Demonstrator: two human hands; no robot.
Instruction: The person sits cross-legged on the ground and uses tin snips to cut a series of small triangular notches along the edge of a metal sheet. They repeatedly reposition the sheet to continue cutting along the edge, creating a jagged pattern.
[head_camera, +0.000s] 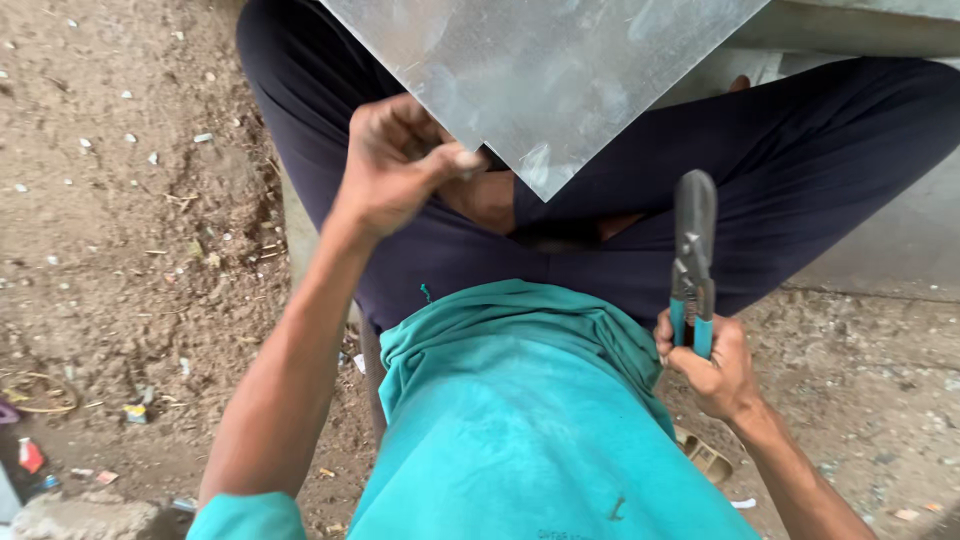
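Note:
A shiny galvanised metal sheet (545, 75) lies across my lap with one corner pointing down toward me. My left hand (400, 160) pinches the sheet's left edge near that corner, thumb on top. My right hand (712, 365) grips the teal handles of a pair of tin snips (692, 262), held upright with the dark jaws closed and pointing up, a short way right of the sheet's corner and clear of it. I sit cross-legged in dark trousers and a teal shirt.
Bare dirt ground (120, 230) with pebbles, twigs and small litter spreads to the left. A pale concrete slab (900, 250) lies at the right behind my knee. A sandal (705, 457) rests by my right wrist.

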